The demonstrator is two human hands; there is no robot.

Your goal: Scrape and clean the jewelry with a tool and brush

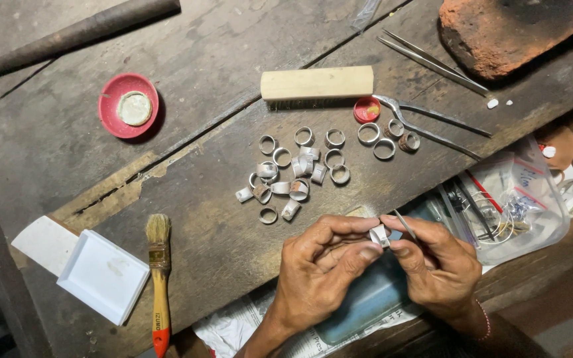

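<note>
Both hands meet low in the middle of the view: the left hand (323, 262) pinches a small silver ring (379, 235) between thumb and curled fingers, and the right hand (436, 265) closes in on the same ring from the other side, its fingers also gripping a thin metal pin (404, 224) that slants up just beside the ring. So both are shut around their work, right over the near edge of the bench, above a blue-grey pad (366, 298) lying on newspaper (233, 328).

Biggest of all, the dark scarred wooden workbench (200, 66) fills the view. Top right sits a rough red brick (499, 30); top left a long dark metal rod (67, 36) lies slanted. At the right edge, a clear plastic bag (518, 199) with wire bits and tools inside. Down left, a white square tray (104, 275), and just beside it a paintbrush (160, 278) with a yellow handle and red tip. Up the middle, a pale wooden brush block (317, 83), bristles down. Left of that, a red lid (128, 105) with a whitish lump in it. Long tweezers (432, 61) lie by the brick, and metal tongs (432, 119) below them, next to a small red cap (367, 109). And between brush and hands, a scatter of loose rings (300, 166), well apart from the one being held
</note>
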